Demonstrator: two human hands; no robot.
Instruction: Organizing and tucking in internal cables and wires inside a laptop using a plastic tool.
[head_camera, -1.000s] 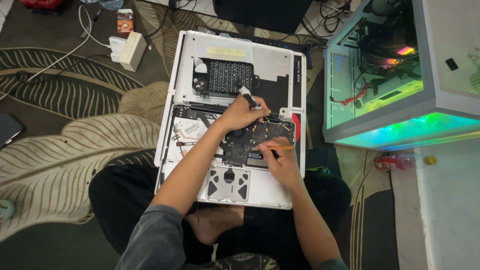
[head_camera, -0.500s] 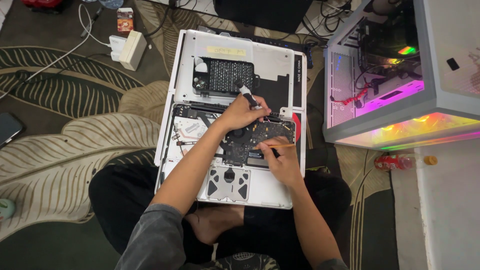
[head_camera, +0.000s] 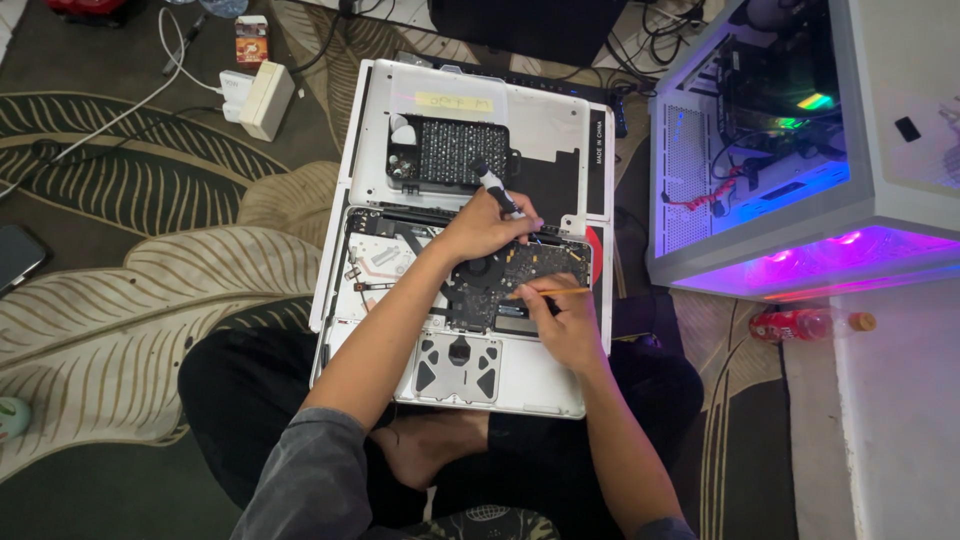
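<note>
The left hand (head_camera: 487, 226) is closed around a grey-handled screwdriver (head_camera: 497, 187), its tip hidden beneath the fingers, probably on the dark circuit board (head_camera: 500, 285); the right hand (head_camera: 561, 318) pinches a thin orange stick (head_camera: 553, 293) just beside that board, inside the opened white laptop (head_camera: 540, 375).

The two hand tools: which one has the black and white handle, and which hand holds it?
The screwdriver in the left hand has it. The tool in the right hand is thin and orange.
</note>
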